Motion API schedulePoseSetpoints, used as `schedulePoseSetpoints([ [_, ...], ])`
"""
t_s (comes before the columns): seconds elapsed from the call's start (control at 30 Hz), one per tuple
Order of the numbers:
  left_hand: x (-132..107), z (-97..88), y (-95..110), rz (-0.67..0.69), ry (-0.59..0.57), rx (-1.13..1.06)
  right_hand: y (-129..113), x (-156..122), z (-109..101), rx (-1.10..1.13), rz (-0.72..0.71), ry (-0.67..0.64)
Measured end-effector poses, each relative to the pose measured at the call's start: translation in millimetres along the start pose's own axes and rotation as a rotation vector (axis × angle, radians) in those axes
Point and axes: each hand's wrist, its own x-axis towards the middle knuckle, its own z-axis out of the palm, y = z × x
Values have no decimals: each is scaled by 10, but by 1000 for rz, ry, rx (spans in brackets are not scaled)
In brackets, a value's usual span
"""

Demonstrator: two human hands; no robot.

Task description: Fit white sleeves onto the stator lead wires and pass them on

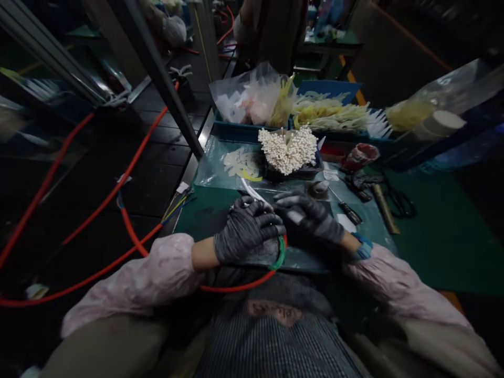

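Observation:
My left hand [250,231], in a dark grey glove, is closed around the end of an orange-red cable [240,288]. A band of green tape [281,253] wraps the cable just below the fingers. White tube-like leads [254,190] stick out beyond the grip, pointing away from me. My right hand [311,215], gloved too, is close to the right of those leads with its fingers bent. Motion blurs its fingertips, so whether they pinch anything is unclear. Both hands are above a dark patch on the green work mat [205,202].
A bundle of small white beads [289,149] stands ahead. Behind it are blue bins with a clear bag [252,97] and yellowish strips [331,113]. A screwdriver [346,207], a hammer [380,202] and scissors [399,202] lie right. A metal post [157,73] and orange-red cables [134,152] are left.

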Motion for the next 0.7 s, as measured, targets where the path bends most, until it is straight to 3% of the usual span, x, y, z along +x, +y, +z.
schedulePoseSetpoints([
  [0.07, 109, -63, -21, 54, -16, -50, -245, -89, -150, -33, 76, 115],
  [0.2, 312, -212, -83, 75, -92, -229, -658, -256, -162, -202, -153, -145],
  [0.27, 363, -222, -88, 53, -123, -300, -747, -326, -65, -256, -170, -165],
  [0.33, 362, -204, -61, 3, -69, -310, -761, -383, 16, -247, -82, -88],
  [0.43, 284, -192, 27, -73, 116, -254, -723, -432, 63, -195, 89, 83],
  [0.5, 220, -214, 89, -54, 179, -207, -706, -438, 79, -178, 151, 185],
  [0.6, 156, -248, 160, 14, 145, -110, -710, -437, 132, -171, 197, 235],
  [0.7, 135, -185, 203, -16, 103, -51, -713, -441, 219, -236, 235, 285],
])
